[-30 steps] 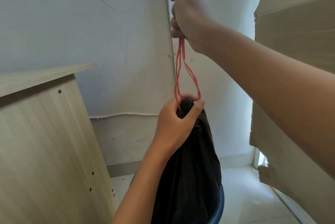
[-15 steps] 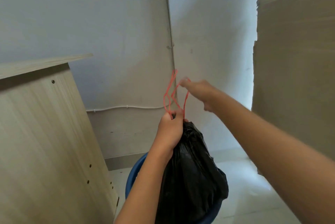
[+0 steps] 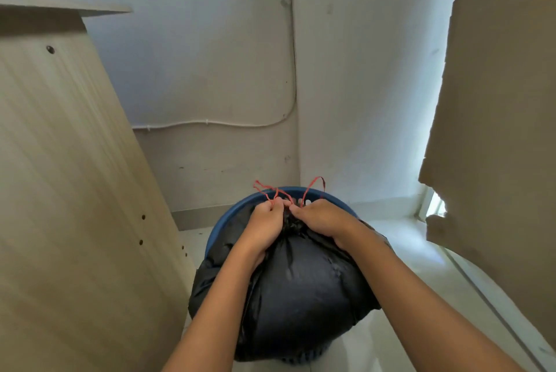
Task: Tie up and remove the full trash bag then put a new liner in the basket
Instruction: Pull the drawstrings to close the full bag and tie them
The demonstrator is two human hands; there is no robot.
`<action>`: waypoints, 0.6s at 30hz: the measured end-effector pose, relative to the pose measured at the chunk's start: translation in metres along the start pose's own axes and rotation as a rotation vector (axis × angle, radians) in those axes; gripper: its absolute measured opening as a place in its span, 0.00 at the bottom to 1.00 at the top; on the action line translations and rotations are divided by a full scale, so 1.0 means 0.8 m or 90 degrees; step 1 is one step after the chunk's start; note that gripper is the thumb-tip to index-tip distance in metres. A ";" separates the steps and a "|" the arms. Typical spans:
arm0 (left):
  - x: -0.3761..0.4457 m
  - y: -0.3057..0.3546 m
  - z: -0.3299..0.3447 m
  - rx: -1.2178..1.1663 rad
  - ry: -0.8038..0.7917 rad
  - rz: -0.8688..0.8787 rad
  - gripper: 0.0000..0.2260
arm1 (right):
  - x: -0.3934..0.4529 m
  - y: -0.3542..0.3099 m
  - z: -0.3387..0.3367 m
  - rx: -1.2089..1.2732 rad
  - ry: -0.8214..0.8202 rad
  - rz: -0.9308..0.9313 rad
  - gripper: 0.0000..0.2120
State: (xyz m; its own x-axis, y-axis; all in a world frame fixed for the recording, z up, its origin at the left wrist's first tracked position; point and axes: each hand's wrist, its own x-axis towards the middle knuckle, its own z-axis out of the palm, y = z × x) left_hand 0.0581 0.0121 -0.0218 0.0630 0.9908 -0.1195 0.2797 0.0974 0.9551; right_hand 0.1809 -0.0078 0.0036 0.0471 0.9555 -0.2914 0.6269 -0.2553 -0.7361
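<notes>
- Hands have come down together: one second back the right hand (image 3: 323, 218) held the red drawstring (image 3: 272, 191) stretched high above the bag's neck, and half a second back it was reaching in toward slack loops; now both fists sit side by side on the gathered neck.
- Left hand (image 3: 264, 225) is clenched, pinching one red loop that sticks out at its twelve o'clock; right hand is likewise closed on the other loop, which arcs up at its twelve o'clock.
- Judgement: the mouth is already cinched and the knot is being formed, so tying is under way but not finished; lifting out and relining are still to come.
- Black trash bag (image 3: 301, 287) bulges at six o'clock from the hands, touching both palms at its puckered top, and overhangs the near rim.
- Blue basket (image 3: 310, 192) shows its far rim at twelve o'clock just beyond the knuckles; the bag sits inside it.
- Wooden cabinet (image 3: 69, 191) stands at nine o'clock, cardboard sheet (image 3: 496, 101) at two o'clock, both apart from the hands.
- No new liner is in view.
</notes>
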 end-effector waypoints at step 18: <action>0.016 0.023 -0.001 -0.415 0.218 0.062 0.13 | 0.021 -0.022 -0.005 0.480 0.220 -0.077 0.16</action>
State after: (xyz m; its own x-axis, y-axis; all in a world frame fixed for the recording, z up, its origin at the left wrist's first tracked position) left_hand 0.0635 0.0268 -0.0055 -0.2738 0.9611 -0.0367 -0.3439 -0.0622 0.9369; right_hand 0.1739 0.0130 0.0141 0.3258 0.9428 -0.0708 -0.0393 -0.0613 -0.9973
